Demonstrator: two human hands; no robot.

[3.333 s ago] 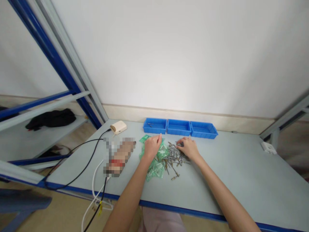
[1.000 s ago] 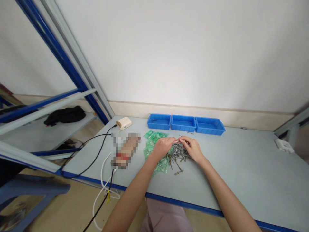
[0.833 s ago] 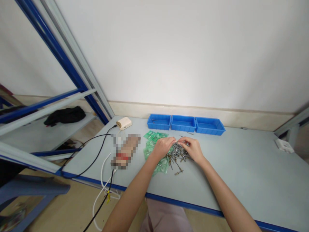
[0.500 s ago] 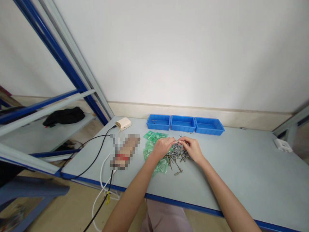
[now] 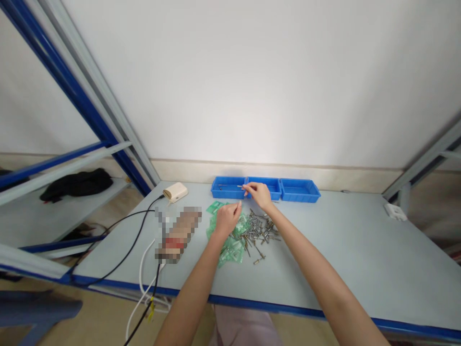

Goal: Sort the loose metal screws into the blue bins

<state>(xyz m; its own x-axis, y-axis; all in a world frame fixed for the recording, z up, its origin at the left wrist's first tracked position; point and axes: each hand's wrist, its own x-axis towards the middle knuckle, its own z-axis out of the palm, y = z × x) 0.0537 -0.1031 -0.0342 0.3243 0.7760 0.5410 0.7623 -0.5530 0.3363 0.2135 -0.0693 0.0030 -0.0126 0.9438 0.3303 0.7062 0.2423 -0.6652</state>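
Observation:
My right hand [image 5: 258, 193] reaches over the divide between the left and middle blue bins, pinching a thin metal fastener [image 5: 239, 186] that looks like a blind rivet. Its tip points left, above the left blue bin [image 5: 226, 193]. Closer to me, my left hand [image 5: 228, 218] is closed with the thumb uppermost, above the small green plastic bags [image 5: 231, 250]. Whether its curled fingers hold anything is hidden. To the right of the bags lies a loose pile of metal fasteners [image 5: 256, 226], partly beneath my right forearm.
Along the wall stand the middle blue bin [image 5: 272, 194] and right blue bin [image 5: 299, 194]. A cream-coloured box [image 5: 175, 192] with a cable sits at the left, behind a pixelated object [image 5: 180, 235]. A white block [image 5: 395, 211] lies far right.
My hands have come apart. The right hand has moved away from me and left, carrying a fastener to the bins. My left hand has drawn back slightly over the green bags.

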